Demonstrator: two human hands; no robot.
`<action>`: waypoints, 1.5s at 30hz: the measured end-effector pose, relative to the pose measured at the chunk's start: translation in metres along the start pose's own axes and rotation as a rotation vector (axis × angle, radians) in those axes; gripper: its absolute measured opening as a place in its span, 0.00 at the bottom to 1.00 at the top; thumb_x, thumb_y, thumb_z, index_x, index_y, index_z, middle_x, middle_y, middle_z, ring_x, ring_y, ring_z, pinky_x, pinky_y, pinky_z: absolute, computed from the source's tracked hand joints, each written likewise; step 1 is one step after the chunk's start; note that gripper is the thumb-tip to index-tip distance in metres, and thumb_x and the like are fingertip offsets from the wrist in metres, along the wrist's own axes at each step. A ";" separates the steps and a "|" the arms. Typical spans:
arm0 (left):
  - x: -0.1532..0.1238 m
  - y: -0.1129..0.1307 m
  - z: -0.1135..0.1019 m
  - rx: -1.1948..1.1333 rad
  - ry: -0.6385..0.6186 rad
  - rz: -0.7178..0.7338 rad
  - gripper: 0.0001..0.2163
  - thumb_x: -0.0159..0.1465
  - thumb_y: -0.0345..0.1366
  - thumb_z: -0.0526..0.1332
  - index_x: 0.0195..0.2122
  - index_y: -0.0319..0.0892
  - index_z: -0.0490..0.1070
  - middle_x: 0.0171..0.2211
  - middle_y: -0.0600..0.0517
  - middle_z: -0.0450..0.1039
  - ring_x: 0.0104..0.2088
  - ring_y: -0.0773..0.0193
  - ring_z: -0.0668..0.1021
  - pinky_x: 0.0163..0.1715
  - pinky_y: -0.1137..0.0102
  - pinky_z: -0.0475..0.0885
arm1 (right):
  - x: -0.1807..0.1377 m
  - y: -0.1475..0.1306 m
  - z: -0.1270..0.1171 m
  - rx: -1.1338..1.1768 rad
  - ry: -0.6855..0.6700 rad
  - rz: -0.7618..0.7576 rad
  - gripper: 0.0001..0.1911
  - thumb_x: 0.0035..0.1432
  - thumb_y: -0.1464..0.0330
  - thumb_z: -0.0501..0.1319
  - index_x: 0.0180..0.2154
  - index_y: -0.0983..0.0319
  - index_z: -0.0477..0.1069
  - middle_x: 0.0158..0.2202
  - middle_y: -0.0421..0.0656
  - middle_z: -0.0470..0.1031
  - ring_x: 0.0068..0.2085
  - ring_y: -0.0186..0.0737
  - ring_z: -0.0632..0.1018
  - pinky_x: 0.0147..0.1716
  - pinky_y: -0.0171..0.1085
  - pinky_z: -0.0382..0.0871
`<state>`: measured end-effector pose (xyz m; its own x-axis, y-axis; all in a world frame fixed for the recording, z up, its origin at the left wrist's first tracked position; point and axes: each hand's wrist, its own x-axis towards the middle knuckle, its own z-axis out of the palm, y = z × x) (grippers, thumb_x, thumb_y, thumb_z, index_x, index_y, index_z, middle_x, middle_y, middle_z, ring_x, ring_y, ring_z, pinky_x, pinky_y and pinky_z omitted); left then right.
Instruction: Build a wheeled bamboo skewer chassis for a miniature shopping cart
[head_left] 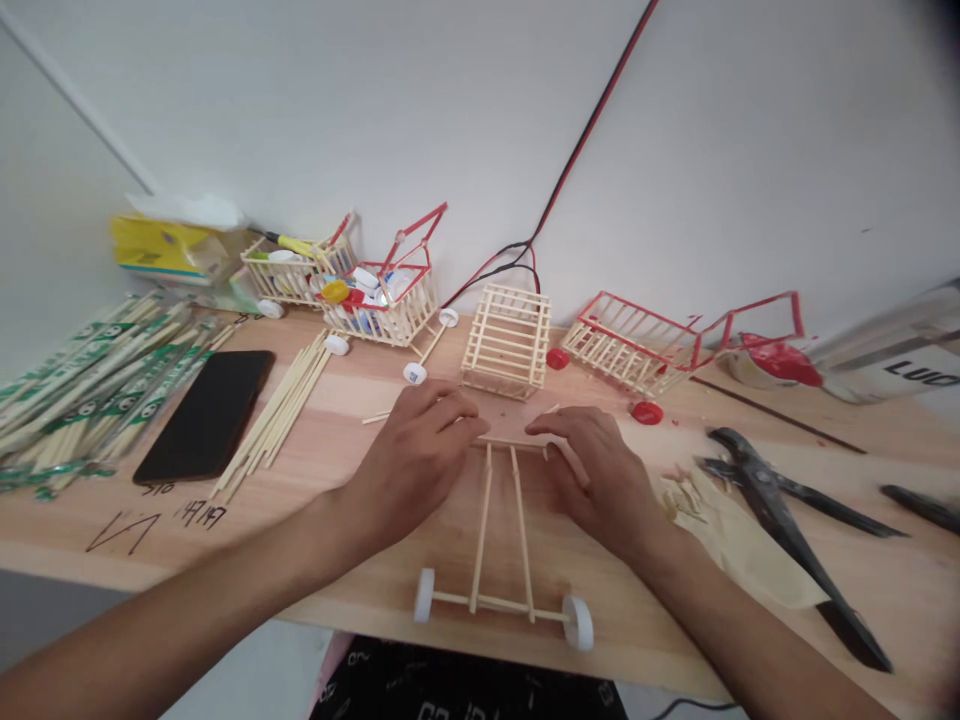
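Observation:
A frame of thin wooden sticks (481, 540) lies on the table in front of me. Its two long sticks run from a near axle with a white bottle-cap wheel (577, 622) at each end to a far cross stick (514, 443). The fingers of my left hand (420, 460) are closed at the left end of that cross stick. My right hand (604, 485) has its fingers curled round the right end, where a pale piece partly shows under them. The fingers hide both ends. Just beyond my hands stands a slatted stick basket (506, 340).
Two stick carts, one filled with bottle caps (379, 300), stand along the wall. A red-edged cart (630, 340) is at right, near pliers (795, 540) and a glove (739, 550). At left lie loose sticks (281, 415), a phone (206, 415) and wrapped chopsticks (97, 390).

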<state>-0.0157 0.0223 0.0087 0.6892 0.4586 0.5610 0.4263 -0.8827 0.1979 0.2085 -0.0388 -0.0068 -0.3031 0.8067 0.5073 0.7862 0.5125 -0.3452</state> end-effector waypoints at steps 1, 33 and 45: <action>0.000 0.001 -0.001 -0.009 0.007 -0.011 0.11 0.62 0.23 0.55 0.42 0.40 0.72 0.40 0.48 0.74 0.46 0.57 0.70 0.51 0.58 0.66 | 0.000 0.000 -0.002 0.006 0.020 0.001 0.13 0.59 0.77 0.53 0.46 0.60 0.65 0.41 0.46 0.72 0.47 0.45 0.70 0.47 0.45 0.63; -0.031 -0.019 -0.005 0.028 0.397 -0.416 0.10 0.60 0.27 0.55 0.36 0.41 0.75 0.37 0.50 0.78 0.42 0.60 0.75 0.45 0.65 0.69 | -0.001 0.028 -0.026 0.105 0.317 0.469 0.22 0.63 0.60 0.49 0.19 0.60 0.59 0.17 0.37 0.62 0.23 0.34 0.65 0.27 0.35 0.55; -0.034 -0.029 0.002 0.052 0.358 -0.387 0.09 0.61 0.28 0.55 0.37 0.41 0.75 0.38 0.49 0.77 0.43 0.59 0.75 0.46 0.63 0.68 | -0.003 0.042 -0.015 0.048 0.173 0.436 0.17 0.60 0.60 0.51 0.22 0.61 0.62 0.22 0.39 0.66 0.26 0.36 0.66 0.29 0.35 0.55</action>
<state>-0.0502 0.0330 -0.0175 0.2360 0.6782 0.6960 0.6447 -0.6451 0.4100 0.2503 -0.0246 -0.0113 0.1470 0.8909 0.4298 0.7932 0.1535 -0.5893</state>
